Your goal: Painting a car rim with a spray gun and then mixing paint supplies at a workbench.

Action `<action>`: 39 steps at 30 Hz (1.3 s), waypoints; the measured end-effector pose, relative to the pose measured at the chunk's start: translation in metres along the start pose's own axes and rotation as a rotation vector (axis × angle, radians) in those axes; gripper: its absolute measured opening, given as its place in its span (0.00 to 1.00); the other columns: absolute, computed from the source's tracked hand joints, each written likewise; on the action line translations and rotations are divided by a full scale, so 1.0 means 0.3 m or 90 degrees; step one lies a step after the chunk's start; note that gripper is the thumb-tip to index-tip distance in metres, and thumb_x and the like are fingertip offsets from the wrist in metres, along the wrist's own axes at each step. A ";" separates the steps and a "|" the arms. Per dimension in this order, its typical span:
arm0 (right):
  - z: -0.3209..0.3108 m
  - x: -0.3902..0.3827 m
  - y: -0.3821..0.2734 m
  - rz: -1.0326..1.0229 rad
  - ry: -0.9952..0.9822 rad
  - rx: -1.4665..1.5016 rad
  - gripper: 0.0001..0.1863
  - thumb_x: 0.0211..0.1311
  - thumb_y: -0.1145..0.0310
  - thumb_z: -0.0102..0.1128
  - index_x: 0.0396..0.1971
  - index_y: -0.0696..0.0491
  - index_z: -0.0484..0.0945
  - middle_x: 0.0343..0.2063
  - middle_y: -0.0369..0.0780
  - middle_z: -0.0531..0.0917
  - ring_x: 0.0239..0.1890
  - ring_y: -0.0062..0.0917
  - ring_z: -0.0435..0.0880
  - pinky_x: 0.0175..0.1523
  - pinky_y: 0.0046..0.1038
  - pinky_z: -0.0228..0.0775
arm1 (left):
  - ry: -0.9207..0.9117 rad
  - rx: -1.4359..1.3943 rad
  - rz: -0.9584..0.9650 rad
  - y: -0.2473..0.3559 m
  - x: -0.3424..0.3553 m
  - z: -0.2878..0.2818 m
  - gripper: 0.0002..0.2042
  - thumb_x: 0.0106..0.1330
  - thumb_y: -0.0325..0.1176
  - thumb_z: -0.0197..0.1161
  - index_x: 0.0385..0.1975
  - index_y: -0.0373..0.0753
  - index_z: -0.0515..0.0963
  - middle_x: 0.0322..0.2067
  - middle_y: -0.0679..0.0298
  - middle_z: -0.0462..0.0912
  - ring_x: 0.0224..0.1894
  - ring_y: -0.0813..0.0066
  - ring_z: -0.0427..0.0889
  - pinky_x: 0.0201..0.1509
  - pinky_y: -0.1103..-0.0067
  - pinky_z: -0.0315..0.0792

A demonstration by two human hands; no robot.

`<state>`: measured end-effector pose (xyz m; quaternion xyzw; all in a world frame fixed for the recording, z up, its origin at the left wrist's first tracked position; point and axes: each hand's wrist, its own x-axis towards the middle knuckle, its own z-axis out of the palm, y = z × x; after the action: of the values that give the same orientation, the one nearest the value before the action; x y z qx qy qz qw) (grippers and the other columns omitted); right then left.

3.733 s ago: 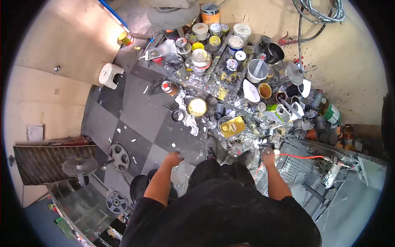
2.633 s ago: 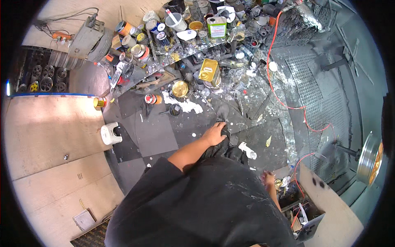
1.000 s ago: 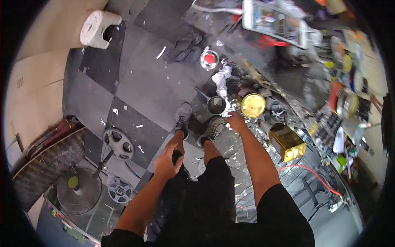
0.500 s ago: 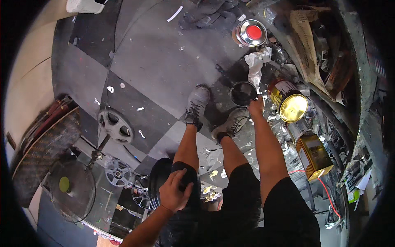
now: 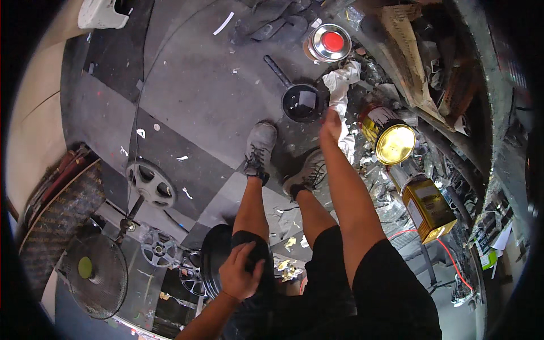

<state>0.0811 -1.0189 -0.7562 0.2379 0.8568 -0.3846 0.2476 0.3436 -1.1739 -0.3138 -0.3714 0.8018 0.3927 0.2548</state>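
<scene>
A black frying pan (image 5: pixel 292 106) with a long straight handle is on the dark floor ahead of my feet, its handle directed to the far left. Something grey and square, perhaps a reflection, shows inside it. My right hand (image 5: pixel 331 127) reaches down to the pan's near right rim, fingers closed at the edge; the fingertips are partly hidden. Beside that hand runs a crumpled white cloth or paper (image 5: pixel 340 85). My left hand (image 5: pixel 241 275) rests on my left knee, fingers loosely bent and apart, holding nothing.
A round can with a red cap (image 5: pixel 332 41) stands at the far right. Nearer are an open gold-rimmed tin (image 5: pixel 395 144) and a square gold tin (image 5: pixel 429 209). Wheel covers (image 5: pixel 152 184) and a mesh-guarded fan (image 5: pixel 95 276) stand left. Litter and debris line the right side.
The frying pan has moved forward and left across the floor, with my right hand following at its rim. My left hand stays on the knee. The whole view has shifted slightly.
</scene>
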 end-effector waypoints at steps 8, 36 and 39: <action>-0.214 0.072 -0.003 -0.194 -0.210 -0.281 0.30 0.67 0.45 0.63 0.56 0.56 0.82 0.60 0.61 0.78 0.63 0.54 0.77 0.67 0.45 0.68 | -0.012 0.001 -0.017 -0.020 -0.042 0.019 0.29 0.54 0.29 0.77 0.59 0.43 0.77 0.51 0.54 0.83 0.29 0.63 0.84 0.37 0.68 0.79; -1.438 -1.804 -0.535 -0.456 -0.134 -0.061 0.28 0.78 0.55 0.54 0.73 0.46 0.67 0.76 0.51 0.59 0.72 0.55 0.67 0.71 0.47 0.67 | -0.406 0.537 0.813 0.581 -0.265 -0.021 0.34 0.67 0.49 0.59 0.75 0.51 0.64 0.76 0.58 0.64 0.79 0.49 0.55 0.79 0.43 0.42; -1.326 -1.918 -0.496 -0.386 -0.041 0.126 0.26 0.77 0.55 0.56 0.69 0.49 0.72 0.73 0.56 0.63 0.72 0.54 0.67 0.71 0.47 0.67 | -0.525 0.543 0.788 0.562 -0.298 -0.066 0.30 0.66 0.41 0.62 0.69 0.46 0.70 0.67 0.53 0.74 0.70 0.49 0.70 0.69 0.52 0.64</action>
<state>0.3359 -0.9227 -0.0949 -0.0180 0.8390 -0.5295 0.1245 0.2601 -1.0846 -0.1658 0.4332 0.7827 0.2297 0.3835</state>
